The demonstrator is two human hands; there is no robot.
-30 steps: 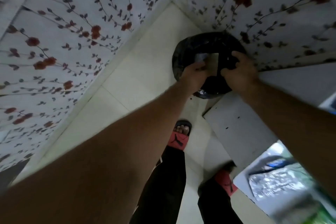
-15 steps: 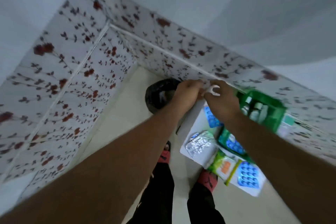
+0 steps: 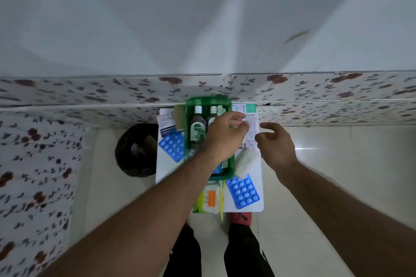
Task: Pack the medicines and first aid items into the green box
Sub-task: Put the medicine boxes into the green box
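The green box (image 3: 208, 101) stands on a small white table (image 3: 258, 172) against the flowered wall, with a dark bottle (image 3: 197, 128) and other bottles lying inside. My left hand (image 3: 221, 138) hovers over the box's right side, fingertips pinched on a small white item (image 3: 246, 123). My right hand (image 3: 277, 146) is just right of it, fingers curled and apart, holding nothing. Under the fingertips lies a white and pink packet (image 3: 251, 136). Blue blister packs lie left of the box (image 3: 172, 145) and in front of it (image 3: 243, 191). A white gauze roll (image 3: 246, 162) lies beside the box.
A black bin (image 3: 135, 148) stands on the floor left of the table. Small cartons (image 3: 166, 120) sit at the table's back left, a teal and white carton (image 3: 247, 108) at the back right, a green and orange packet (image 3: 210, 198) at the front. My feet are below the table's front edge.
My view swung from the black bin to the table. Both hands left the bin and moved over the green box, and the right hand has come apart from the left.
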